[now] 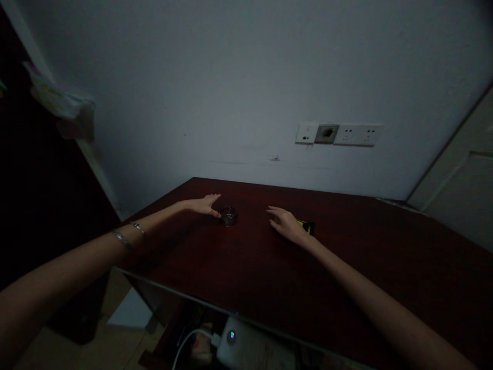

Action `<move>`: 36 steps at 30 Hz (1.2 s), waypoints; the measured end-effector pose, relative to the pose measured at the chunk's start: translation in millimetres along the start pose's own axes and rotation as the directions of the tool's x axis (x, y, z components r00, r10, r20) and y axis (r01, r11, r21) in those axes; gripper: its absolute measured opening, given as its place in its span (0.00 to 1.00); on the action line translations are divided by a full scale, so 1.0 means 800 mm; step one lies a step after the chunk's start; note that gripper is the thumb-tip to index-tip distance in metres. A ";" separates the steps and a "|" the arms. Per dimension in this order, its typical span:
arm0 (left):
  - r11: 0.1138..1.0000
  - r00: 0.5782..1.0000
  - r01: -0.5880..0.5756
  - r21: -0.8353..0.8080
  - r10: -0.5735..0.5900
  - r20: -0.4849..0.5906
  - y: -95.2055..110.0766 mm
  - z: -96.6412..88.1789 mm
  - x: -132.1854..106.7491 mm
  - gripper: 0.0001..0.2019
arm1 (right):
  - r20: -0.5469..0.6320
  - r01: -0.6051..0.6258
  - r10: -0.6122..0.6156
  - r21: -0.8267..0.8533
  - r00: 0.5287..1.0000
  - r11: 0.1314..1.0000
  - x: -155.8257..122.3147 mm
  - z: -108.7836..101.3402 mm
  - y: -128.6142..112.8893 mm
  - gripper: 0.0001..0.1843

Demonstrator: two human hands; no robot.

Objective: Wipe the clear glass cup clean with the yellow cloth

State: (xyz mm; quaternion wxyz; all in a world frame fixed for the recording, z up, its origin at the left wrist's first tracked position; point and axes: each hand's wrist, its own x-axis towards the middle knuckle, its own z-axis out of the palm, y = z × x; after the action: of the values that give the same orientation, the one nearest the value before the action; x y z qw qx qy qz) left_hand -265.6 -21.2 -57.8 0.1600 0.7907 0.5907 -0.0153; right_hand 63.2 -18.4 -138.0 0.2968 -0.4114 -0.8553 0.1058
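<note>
On the dark red tabletop (231, 262) stands a small round glass dish (229, 216), like an ashtray. My left hand (203, 204) is just left of it, fingers stretched out and thumb at or very near its rim; two bracelets circle that wrist. To the right, my right hand (286, 224) hovers over or rests by a small black and yellow packet (308, 227), which it partly hides. Its fingers are apart and reach toward the left. Whether the right palm touches the packet cannot be made out.
Behind the table rises a pale wall with a row of sockets (339, 134). Below the front edge, an open drawer holds a white power bank (246, 344) with a white cable (188, 336). A white box (131, 309) lies on the floor at left; a door (458, 174) stands at right.
</note>
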 end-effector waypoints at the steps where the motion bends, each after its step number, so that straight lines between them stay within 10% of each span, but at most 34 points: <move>1: 1.000 1.000 -0.013 0.011 0.013 -0.019 0.006 -0.004 -0.003 0.50 | 0.012 -0.009 0.009 -0.034 1.000 0.999 -0.008 -0.011 0.008 0.22; 12: 0.980 0.960 -0.185 -0.071 0.165 -0.225 0.056 -0.009 -0.030 0.25 | 0.116 -0.109 0.123 -0.118 0.986 0.987 -0.044 -0.059 0.029 0.19; 16: 0.899 0.964 -0.185 -0.397 0.088 -0.250 0.081 0.002 -0.039 0.21 | 0.078 -0.131 0.132 -0.022 0.988 0.991 -0.026 -0.077 -0.002 0.18; 22: 0.523 0.987 -0.151 -0.839 0.030 -0.159 0.129 0.051 -0.063 0.38 | 0.041 -0.101 0.095 0.173 0.995 0.980 -0.003 -0.085 -0.083 0.16; 29: 0.600 0.964 -0.243 -0.762 0.064 -0.257 0.131 0.093 -0.087 0.29 | 0.071 0.009 -0.037 0.360 0.997 0.933 0.015 -0.069 -0.139 0.15; 33: 0.554 0.996 -0.067 -0.830 0.081 -0.027 0.095 0.077 -0.095 0.21 | 0.183 0.087 -0.154 0.329 0.971 0.940 0.028 -0.065 -0.119 0.14; 36: 0.598 0.935 0.125 -0.792 0.195 0.295 0.058 0.054 -0.098 0.13 | 0.393 -0.070 -0.096 0.389 0.915 0.919 0.035 -0.053 -0.098 0.15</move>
State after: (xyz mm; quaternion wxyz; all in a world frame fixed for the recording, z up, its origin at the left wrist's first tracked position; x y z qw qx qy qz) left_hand -238.2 -117.2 -71.1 0.6001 0.6299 0.4799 0.1130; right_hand 24.6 -49.6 -59.1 0.1913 -0.3064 -0.8615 0.3567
